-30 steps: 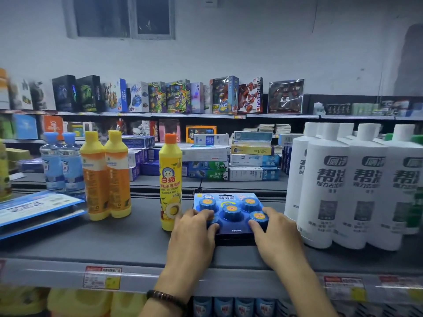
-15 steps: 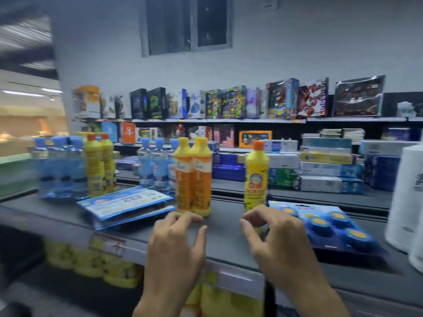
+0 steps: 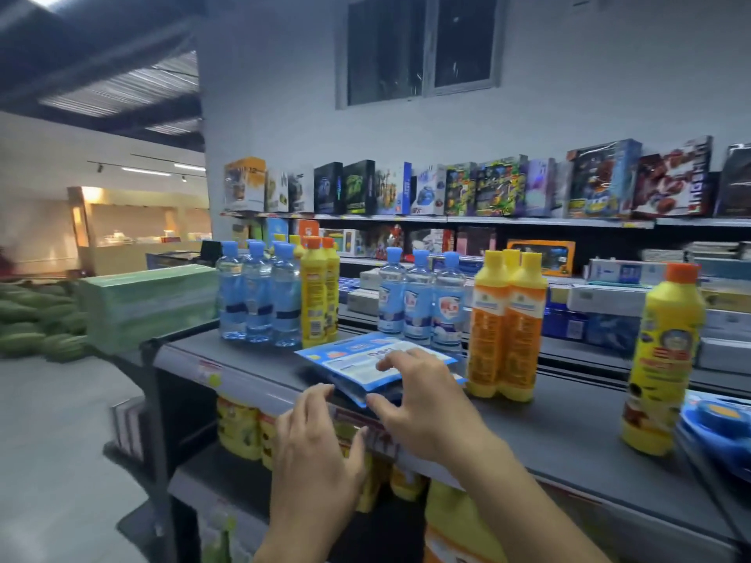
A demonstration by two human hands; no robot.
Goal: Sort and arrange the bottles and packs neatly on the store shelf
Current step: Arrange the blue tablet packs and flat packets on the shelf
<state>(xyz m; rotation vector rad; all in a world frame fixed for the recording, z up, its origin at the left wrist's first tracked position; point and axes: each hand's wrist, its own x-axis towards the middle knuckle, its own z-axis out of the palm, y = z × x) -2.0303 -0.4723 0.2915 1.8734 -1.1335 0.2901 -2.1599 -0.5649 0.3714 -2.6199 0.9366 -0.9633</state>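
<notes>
Blue packs (image 3: 357, 361) lie under right hand (image 3: 422, 404), left hand (image 3: 321, 440) beside.

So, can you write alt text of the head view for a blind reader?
A left hand and right hand are at a flat blue pack at the front of a grey shelf; blue-capped bottles and orange bottles stand near it.

One wide-angle camera worn on the head looks forward and slightly down across the front edge of the grey shelf (image 3: 548, 432), turned toward its left end. It sits close: the left hand (image 3: 313, 440) and right hand (image 3: 422, 404) fill the lower middle. Farther off it takes in the rows of boxes (image 3: 487, 188), the window (image 3: 422, 46) and the store floor (image 3: 53, 440).
</notes>
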